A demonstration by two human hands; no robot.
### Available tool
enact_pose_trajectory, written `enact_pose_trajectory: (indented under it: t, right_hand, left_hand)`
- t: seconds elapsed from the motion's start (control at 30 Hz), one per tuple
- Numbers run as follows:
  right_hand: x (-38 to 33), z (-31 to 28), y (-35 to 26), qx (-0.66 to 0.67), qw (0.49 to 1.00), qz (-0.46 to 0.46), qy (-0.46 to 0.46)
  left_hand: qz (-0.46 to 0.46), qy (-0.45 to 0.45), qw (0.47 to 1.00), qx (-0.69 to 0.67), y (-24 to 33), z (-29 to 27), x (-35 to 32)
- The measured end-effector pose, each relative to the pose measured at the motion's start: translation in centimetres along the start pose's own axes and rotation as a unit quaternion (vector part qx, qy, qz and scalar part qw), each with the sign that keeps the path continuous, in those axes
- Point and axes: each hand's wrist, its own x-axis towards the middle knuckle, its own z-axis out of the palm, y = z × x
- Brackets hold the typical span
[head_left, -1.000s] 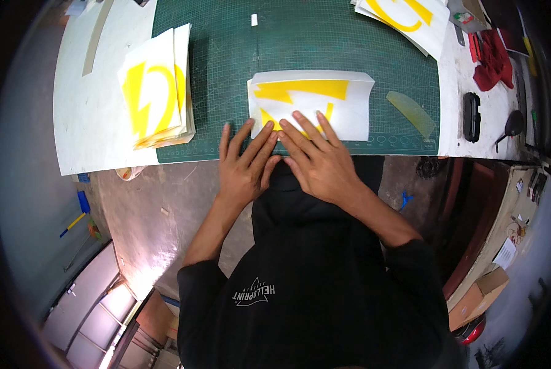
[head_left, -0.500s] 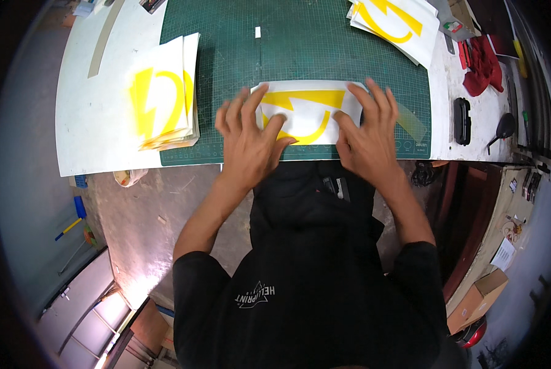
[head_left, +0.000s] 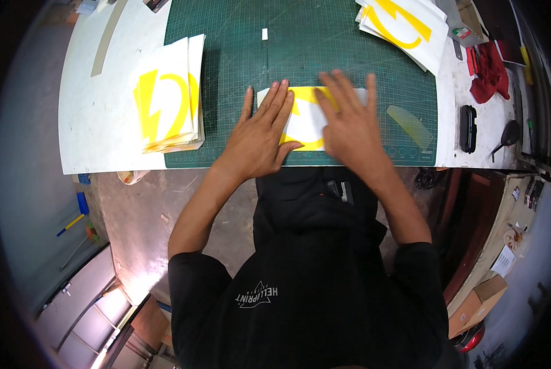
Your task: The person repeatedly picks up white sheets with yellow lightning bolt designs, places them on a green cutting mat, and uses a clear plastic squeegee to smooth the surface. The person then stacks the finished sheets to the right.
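A white sheet with a yellow graphic (head_left: 305,123) lies on the green cutting mat (head_left: 226,55) at the table's near edge. Flat on its left part rests my left hand (head_left: 260,132), fingers stretched out and pointing away from me. My right hand (head_left: 351,126) is over the sheet's right part, fingers spread and slightly blurred; whether its palm presses on the sheet I cannot tell. Both hands cover much of the graphic. To the left sits a stack of similar yellow-and-white sheets (head_left: 171,98), and at the far right of the mat is another such pile (head_left: 404,27).
A translucent yellowish curved piece (head_left: 410,126) lies on the mat right of my hands. Farther right on the white table are a black case (head_left: 468,128), a black round-headed tool (head_left: 507,136) and a red cloth (head_left: 490,74). A grey strip (head_left: 108,40) lies far left.
Both hands have gone from holding the sheet's sides with curled fingers to lying over it with fingers stretched. The right hand has moved inward to the left. The view has shifted slightly.
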Motion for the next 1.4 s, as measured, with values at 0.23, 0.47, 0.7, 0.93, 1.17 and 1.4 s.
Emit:
enact_pose_trajectory:
  t: [0.23,0.47,0.7,0.93,1.17,1.4]
  right_hand:
    - [-2.9,1.2,2.5,0.0,0.998,0.05,-0.037]
    - [-7.1,-2.9,6.2,-0.027,0.986,0.143,0.086]
    - [-13.0,-3.4,6.8,0.173,0.879,0.416,0.154]
    - [-5.8,1.7,-6.2,0.166,0.967,0.088,0.174]
    - [-7.0,1.2,-0.6,0.025,0.959,0.156,0.233]
    - [1.0,4.7,-5.1,0.149,0.963,0.066,0.212]
  left_hand:
    - [0.004,0.001,1.0,-0.008,-0.2,0.2,-0.3]
    - [-0.041,0.053,0.997,0.036,1.1,1.7,-0.7]
    - [-0.063,0.052,0.996,0.047,1.7,2.6,-1.2]
    - [-0.042,0.07,0.996,0.028,1.6,2.2,-0.7]
    - [-0.049,0.055,0.997,0.033,1.5,2.0,-1.1]
    - [-0.032,0.084,0.996,0.019,1.5,2.0,-0.3]
